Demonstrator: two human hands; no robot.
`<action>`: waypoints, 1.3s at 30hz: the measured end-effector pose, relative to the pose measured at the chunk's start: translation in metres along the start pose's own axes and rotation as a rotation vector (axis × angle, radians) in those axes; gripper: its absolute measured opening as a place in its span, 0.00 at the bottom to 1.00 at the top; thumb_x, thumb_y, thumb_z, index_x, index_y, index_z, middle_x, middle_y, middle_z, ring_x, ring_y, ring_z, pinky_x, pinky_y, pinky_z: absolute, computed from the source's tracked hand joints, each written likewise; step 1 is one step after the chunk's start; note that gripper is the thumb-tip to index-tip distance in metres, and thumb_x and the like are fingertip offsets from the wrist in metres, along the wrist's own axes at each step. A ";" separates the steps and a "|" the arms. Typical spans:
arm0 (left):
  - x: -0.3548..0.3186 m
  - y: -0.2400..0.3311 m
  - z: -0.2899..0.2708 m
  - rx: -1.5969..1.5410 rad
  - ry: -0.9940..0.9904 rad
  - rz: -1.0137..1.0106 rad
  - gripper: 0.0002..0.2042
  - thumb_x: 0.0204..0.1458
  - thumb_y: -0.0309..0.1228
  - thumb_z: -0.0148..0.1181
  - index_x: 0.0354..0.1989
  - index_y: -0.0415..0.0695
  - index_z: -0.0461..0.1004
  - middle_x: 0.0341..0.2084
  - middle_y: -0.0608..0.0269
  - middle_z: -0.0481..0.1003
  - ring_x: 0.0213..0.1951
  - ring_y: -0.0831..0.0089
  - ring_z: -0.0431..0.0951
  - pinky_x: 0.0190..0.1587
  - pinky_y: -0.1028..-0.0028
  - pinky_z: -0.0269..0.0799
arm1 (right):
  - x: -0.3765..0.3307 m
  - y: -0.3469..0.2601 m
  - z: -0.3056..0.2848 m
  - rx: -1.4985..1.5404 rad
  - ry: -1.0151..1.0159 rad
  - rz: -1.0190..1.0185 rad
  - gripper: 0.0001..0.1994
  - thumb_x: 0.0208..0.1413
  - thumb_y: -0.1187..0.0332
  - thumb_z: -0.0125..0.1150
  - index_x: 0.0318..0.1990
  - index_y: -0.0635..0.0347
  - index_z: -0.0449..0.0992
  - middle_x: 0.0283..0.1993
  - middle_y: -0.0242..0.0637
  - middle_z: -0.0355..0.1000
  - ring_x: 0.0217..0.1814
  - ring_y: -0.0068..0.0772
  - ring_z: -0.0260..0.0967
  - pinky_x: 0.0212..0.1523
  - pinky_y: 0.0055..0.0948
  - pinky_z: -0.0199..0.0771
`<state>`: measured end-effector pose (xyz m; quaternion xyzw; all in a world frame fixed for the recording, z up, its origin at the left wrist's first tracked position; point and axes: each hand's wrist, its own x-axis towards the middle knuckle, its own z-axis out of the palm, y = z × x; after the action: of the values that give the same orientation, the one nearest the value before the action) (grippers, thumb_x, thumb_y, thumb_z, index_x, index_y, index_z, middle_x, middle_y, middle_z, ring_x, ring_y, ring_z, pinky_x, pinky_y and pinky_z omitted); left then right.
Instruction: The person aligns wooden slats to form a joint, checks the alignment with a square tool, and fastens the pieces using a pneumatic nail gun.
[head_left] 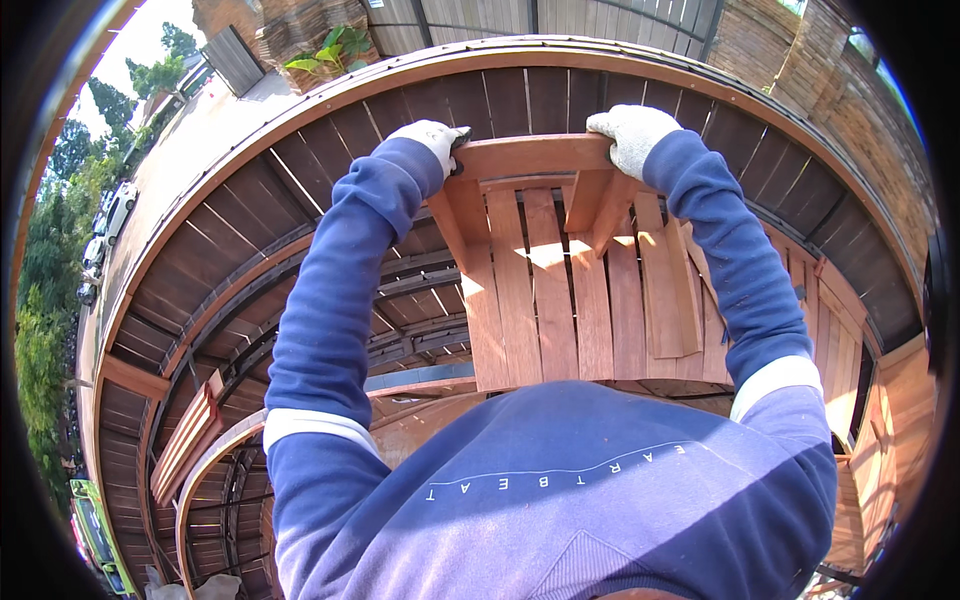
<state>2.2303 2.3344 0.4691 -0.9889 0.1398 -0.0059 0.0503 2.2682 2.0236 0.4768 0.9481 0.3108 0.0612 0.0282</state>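
Note:
My left hand [432,142] and my right hand [638,136], both in white gloves with dark fingertips, are closed around opposite ends of a reddish-brown wooden board [535,155]. The board lies level across the space in front of me, with both arms stretched out to it. Shorter wood pieces [605,212] stand below it near the right end, and another upright piece [458,222] is below the left end. Whether these are fastened to the board I cannot tell. Beneath are side-by-side reddish planks [545,300], with a loose plank [672,315] lying over them.
A curved dark-slatted wall [440,105] with a wooden top rail [520,52] arcs around me. Black metal framing [405,285] shows through gaps at left. Stacked wood strips [190,440] rest at lower left. Beyond the wall are parked cars [115,215] and a leafy plant [335,55].

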 end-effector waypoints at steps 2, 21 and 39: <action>0.000 0.010 -0.003 0.065 -0.020 -0.002 0.21 0.51 0.30 0.59 0.55 0.44 0.71 0.47 0.53 0.76 0.51 0.55 0.74 0.56 0.64 0.69 | -0.001 0.001 0.001 -0.004 -0.002 0.005 0.20 0.51 0.73 0.55 0.54 0.54 0.74 0.48 0.44 0.73 0.52 0.48 0.70 0.56 0.39 0.69; 0.004 0.018 -0.009 0.148 -0.089 -0.063 0.19 0.53 0.30 0.57 0.55 0.44 0.71 0.47 0.54 0.76 0.52 0.58 0.75 0.56 0.65 0.70 | -0.001 -0.002 0.001 -0.025 0.005 0.025 0.18 0.52 0.74 0.54 0.52 0.55 0.75 0.48 0.43 0.74 0.52 0.47 0.71 0.56 0.39 0.70; 0.009 0.009 -0.014 -0.005 -0.066 -0.017 0.17 0.48 0.31 0.63 0.48 0.48 0.77 0.45 0.56 0.78 0.49 0.57 0.76 0.54 0.65 0.72 | -0.002 0.020 0.006 0.384 -0.007 0.035 0.24 0.45 0.72 0.58 0.54 0.57 0.74 0.52 0.44 0.75 0.55 0.46 0.71 0.58 0.34 0.69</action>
<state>2.2361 2.3215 0.4816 -0.9898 0.1295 0.0264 0.0525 2.2789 2.0067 0.4725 0.9415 0.3003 -0.0019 -0.1531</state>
